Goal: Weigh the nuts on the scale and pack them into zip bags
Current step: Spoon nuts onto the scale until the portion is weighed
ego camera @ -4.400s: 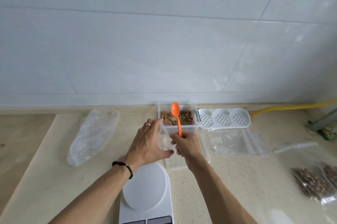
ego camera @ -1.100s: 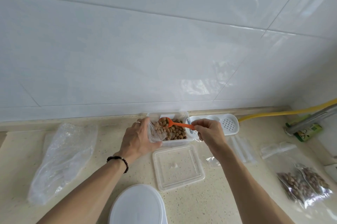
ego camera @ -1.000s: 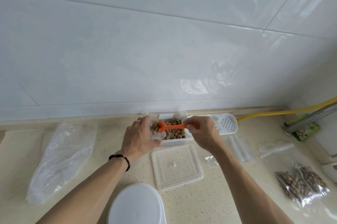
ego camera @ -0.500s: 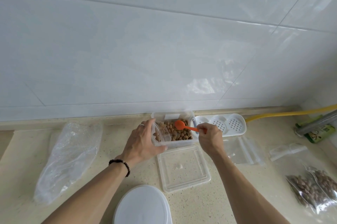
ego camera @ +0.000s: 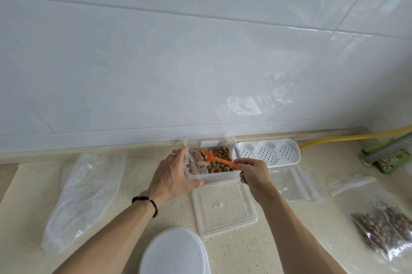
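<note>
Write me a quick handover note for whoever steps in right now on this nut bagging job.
Left hand: holds a small zip bag open at the nut container; some nuts already inside.
Right hand: grips the orange spoon, loaded bowl at the bag mouth.
Scale in front, nothing on it; container lid beside it.
Done: filled bags at right.
Left: finish filling, weigh, seal; empty bags wait.

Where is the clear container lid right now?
In the head view the clear lid lies flat on the counter at centre, directly in front of the nut container, with the white scale at its near left.
</note>
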### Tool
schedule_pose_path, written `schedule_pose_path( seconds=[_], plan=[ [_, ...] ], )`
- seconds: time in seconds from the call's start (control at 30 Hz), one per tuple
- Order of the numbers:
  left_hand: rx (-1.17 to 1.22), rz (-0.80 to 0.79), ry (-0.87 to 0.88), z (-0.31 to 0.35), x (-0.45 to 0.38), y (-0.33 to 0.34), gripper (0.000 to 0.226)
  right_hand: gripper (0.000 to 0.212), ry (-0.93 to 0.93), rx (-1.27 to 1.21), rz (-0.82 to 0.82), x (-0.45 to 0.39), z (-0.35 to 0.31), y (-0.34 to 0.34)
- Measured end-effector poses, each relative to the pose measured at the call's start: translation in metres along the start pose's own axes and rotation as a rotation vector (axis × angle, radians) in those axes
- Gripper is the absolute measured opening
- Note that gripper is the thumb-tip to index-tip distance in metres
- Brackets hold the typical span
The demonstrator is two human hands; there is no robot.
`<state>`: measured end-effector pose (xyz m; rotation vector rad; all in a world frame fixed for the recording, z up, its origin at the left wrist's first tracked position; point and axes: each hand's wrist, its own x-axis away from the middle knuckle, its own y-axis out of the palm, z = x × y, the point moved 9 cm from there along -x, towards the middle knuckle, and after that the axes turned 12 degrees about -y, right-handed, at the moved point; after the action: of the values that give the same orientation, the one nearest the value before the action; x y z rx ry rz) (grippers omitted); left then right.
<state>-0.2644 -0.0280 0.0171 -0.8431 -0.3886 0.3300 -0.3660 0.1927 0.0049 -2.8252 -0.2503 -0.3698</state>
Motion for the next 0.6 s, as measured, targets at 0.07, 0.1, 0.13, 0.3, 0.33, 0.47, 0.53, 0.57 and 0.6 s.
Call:
schedule_pose_path(
  seconds=[0.07, 0.1, 0.13, 0.3, 0.33, 0.47, 0.53, 0.57, 0.6],
  plan=[
    [-0.002, -0.002, -0.011, -0.001, 0.000, 0.000, 0.103, 0.020, 0.003, -0.042, 0.010, 0.001, -0.001, -0.005],
    [-0.003, -0.001, -0.013, -0.001, 0.000, 0.000, 0.103, 0.020, -0.003, -0.061, 0.016, 0.002, -0.003, -0.008],
    [-0.004, 0.006, -0.010, 0.000, -0.001, -0.001, 0.104, 0.020, -0.013, -0.077, 0.021, 0.003, -0.006, -0.011],
    [0.029, 0.030, -0.013, 0.007, -0.005, -0.006, 0.100, 0.023, -0.205, -0.018, -0.025, 0.010, -0.048, -0.024],
    [0.043, 0.023, -0.014, 0.008, -0.006, -0.006, 0.101, 0.024, -0.272, 0.055, -0.048, 0.012, -0.060, -0.023],
    [0.103, 0.025, -0.010, 0.015, -0.007, -0.008, 0.099, 0.022, -0.669, 0.490, -0.218, 0.038, -0.113, 0.006],
    [0.122, 0.054, 0.012, 0.017, -0.006, -0.010, 0.093, 0.021, -0.862, 0.593, -0.302, 0.055, -0.126, 0.023],
    [0.132, 0.059, 0.021, 0.017, -0.005, -0.011, 0.092, 0.021, -0.914, 0.601, -0.302, 0.059, -0.129, 0.025],
    [0.144, 0.060, 0.029, 0.017, -0.005, -0.011, 0.093, 0.022, -0.937, 0.586, -0.271, 0.060, -0.132, 0.022]
  ],
)
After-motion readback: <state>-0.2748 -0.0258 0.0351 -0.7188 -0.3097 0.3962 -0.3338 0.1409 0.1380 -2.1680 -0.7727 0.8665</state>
